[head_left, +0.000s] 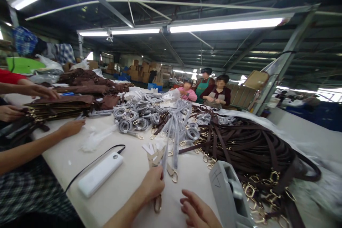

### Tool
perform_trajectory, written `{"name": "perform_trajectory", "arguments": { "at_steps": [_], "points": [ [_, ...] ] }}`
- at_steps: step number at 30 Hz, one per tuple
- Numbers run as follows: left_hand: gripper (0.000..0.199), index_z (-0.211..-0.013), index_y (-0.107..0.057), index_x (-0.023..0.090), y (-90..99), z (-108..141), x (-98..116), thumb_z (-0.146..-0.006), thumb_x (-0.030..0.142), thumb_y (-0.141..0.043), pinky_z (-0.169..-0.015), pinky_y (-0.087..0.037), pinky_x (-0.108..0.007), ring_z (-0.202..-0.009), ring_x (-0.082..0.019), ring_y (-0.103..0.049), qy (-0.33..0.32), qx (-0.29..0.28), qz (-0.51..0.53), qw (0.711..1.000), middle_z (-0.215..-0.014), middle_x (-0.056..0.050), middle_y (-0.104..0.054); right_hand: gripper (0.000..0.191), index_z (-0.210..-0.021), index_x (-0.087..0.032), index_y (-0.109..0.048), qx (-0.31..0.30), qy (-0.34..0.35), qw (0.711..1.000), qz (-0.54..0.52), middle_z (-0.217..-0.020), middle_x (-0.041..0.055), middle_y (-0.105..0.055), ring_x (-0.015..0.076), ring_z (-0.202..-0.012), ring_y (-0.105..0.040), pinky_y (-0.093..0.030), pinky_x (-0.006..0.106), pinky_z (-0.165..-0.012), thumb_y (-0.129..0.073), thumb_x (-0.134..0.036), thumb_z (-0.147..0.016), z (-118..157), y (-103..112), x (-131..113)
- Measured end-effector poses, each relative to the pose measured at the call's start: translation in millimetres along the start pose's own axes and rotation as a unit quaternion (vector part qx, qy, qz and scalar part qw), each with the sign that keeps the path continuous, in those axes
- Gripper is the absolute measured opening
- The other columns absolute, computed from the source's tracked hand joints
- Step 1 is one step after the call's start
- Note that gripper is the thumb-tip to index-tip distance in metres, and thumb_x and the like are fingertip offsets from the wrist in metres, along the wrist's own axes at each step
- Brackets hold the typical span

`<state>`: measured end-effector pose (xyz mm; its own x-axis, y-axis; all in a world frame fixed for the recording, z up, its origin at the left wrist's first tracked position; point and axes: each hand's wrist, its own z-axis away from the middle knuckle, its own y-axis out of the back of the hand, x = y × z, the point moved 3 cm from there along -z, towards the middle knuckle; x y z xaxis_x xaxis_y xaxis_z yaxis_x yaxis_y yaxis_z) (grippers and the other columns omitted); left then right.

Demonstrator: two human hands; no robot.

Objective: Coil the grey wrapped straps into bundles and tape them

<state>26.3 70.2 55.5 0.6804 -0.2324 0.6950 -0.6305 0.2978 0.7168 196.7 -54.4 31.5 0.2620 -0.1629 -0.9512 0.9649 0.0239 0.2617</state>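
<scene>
My left hand (153,184) is closed around a strap (165,155) covered in clear plastic, and a gold-coloured metal clasp (157,205) hangs out below the fist. The strap runs up from the hand toward the pile. Beside it, another plastic-covered strap (175,149) lies with its gold clasp (174,177) on the table (133,185). To the right, my right hand (199,209) is open, its fingers apart and nothing visible in them. Paper tags and beige strips (156,155) lie just beyond my left hand.
Coiled plastic-wrapped straps (141,114) are heaped ahead; brown straps with gold clasps (248,142) lie right. A grey tape dispenser (227,192) stands near my right hand, a white power bank (101,174) left. Co-workers' hands (71,128) handle brown bags (64,107); other people (204,91) work opposite.
</scene>
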Motion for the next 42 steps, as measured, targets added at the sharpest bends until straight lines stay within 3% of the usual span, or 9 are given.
{"name": "perform_trajectory", "arguments": {
  "at_steps": [4,11,16,20,24,27,31,36,42],
  "points": [
    [0.014,-0.065,-0.05,0.021,-11.9,14,4,-0.063,0.007,-0.052,-0.073,-0.041,-0.032,-0.081,-0.025,-0.059,-0.016,0.004,0.087,0.996,-0.071,-0.003,-0.057,0.068,-0.108,-0.019,-0.065,0.05,-0.042,0.985,-0.161,-0.094,0.0085,-0.069,0.02,-0.081,-0.068,-0.052,0.029,-0.068,-0.068,-0.073,-0.067,-17,-16,-2],
    [0.014,-0.075,-0.046,0.02,-48.6,33,16,-0.062,0.019,-0.05,-0.058,-0.047,-0.026,-0.063,-0.015,-0.059,-0.004,-0.11,0.315,0.943,-0.071,0.0,-0.059,0.062,-0.109,-0.017,-0.066,-0.053,0.047,0.972,-0.226,-0.104,0.0095,-0.072,0.0278,-0.107,-0.065,-0.05,0.037,-0.092,-0.08,-0.058,-0.065,-20,-32,-34],
    [0.014,-0.082,-0.051,0.018,-47.2,32,8,-0.071,0.026,-0.045,-0.058,-0.054,-0.035,-0.052,-0.016,-0.058,-0.001,-0.165,0.362,0.917,-0.067,-0.002,-0.06,0.056,-0.101,-0.013,-0.068,-0.016,-0.054,0.943,-0.327,-0.081,0.0048,-0.073,0.0174,-0.068,-0.069,-0.053,0.026,-0.061,-0.089,-0.041,-0.057,-12,-35,-16],
    [0.031,-0.1,-0.058,0.018,-22.1,26,6,-0.071,0.013,-0.047,-0.089,-0.051,-0.046,-0.092,-0.024,-0.065,-0.058,-0.084,0.33,0.938,-0.101,-0.01,-0.066,0.048,-0.087,-0.012,-0.066,0.025,-0.104,0.922,-0.373,-0.078,0.0033,-0.073,0.011,-0.065,-0.067,-0.052,0.018,-0.056,-0.093,-0.03,-0.052,-1,-28,-7],
    [0.076,-0.131,-0.054,0.026,-7.9,23,28,-0.061,-0.003,-0.051,-0.12,-0.009,-0.05,-0.144,-0.029,-0.025,-0.28,-0.028,0.072,0.957,-0.152,-0.005,-0.041,0.051,-0.092,-0.014,-0.061,-0.016,-0.117,0.904,-0.412,-0.079,0.0029,-0.074,0.011,-0.064,-0.069,-0.051,0.016,-0.05,-0.092,-0.028,-0.055,12,-26,-13],
    [0.061,-0.129,-0.056,0.026,-19.3,16,39,-0.073,0.001,-0.054,-0.118,-0.006,-0.061,-0.145,-0.033,-0.024,-0.389,-0.016,-0.107,0.915,-0.15,-0.005,-0.046,0.06,-0.102,-0.016,-0.059,-0.045,-0.142,0.897,-0.417,-0.082,0.0034,-0.075,0.0146,-0.066,-0.071,-0.056,0.022,-0.051,-0.092,-0.032,-0.055,20,-27,-15],
    [0.025,-0.099,-0.067,0.022,-32.2,3,35,-0.088,0.008,-0.048,-0.116,-0.021,-0.057,-0.135,-0.029,-0.043,-0.439,0.035,-0.12,0.89,-0.127,-0.006,-0.066,0.053,-0.095,-0.016,-0.06,-0.047,-0.165,0.894,-0.414,-0.08,0.0018,-0.075,0.0117,-0.05,-0.066,-0.046,0.016,-0.036,-0.09,-0.035,-0.056,26,-25,-8],
    [0.022,-0.089,-0.065,0.02,-30.2,1,27,-0.088,0.008,-0.047,-0.114,-0.028,-0.052,-0.126,-0.025,-0.054,-0.464,0.047,-0.101,0.879,-0.112,-0.006,-0.072,0.045,-0.091,-0.012,-0.067,-0.05,-0.178,0.87,-0.457,-0.055,-0.0032,-0.066,0.005,-0.037,-0.053,-0.031,0.011,-0.03,-0.085,-0.042,-0.062,30,-20,-8],
    [0.031,-0.102,-0.065,0.019,-22.2,5,25,-0.087,0.004,-0.042,-0.112,-0.035,-0.049,-0.121,-0.022,-0.059,-0.471,0.075,-0.069,0.876,-0.115,-0.006,-0.072,0.052,-0.096,-0.009,-0.069,-0.091,-0.141,0.883,-0.439,-0.068,0.0044,-0.072,0.0087,-0.048,-0.062,-0.046,0.015,-0.04,-0.086,-0.047,-0.065,35,-23,-17]
  ]
}}
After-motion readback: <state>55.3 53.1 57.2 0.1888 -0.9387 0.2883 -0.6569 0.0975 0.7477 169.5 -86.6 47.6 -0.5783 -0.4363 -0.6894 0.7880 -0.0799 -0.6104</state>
